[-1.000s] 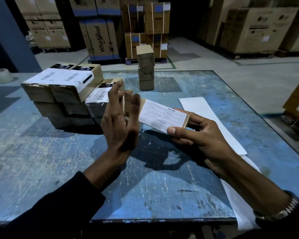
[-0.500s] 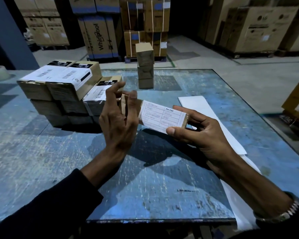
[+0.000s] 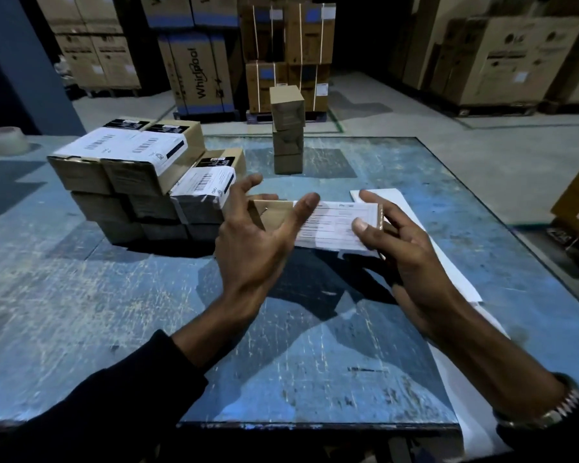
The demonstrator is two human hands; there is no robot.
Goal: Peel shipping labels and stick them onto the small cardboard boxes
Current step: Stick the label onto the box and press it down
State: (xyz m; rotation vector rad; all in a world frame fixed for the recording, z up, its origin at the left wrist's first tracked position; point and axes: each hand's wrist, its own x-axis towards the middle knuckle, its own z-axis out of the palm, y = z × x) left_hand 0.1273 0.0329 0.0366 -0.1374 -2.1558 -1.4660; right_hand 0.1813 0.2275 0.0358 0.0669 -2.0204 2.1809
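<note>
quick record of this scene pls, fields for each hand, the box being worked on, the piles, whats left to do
left hand: left hand, fingers spread, thumb on the label
right hand: right hand grips the box's right end
box in hand: small box above the table, label on top
labelled pile: labelled boxes, far left
unlabelled stack: plain boxes, far centre
label sheets: white backing sheets, right
left to do: plain stack not yet labelled
</note>
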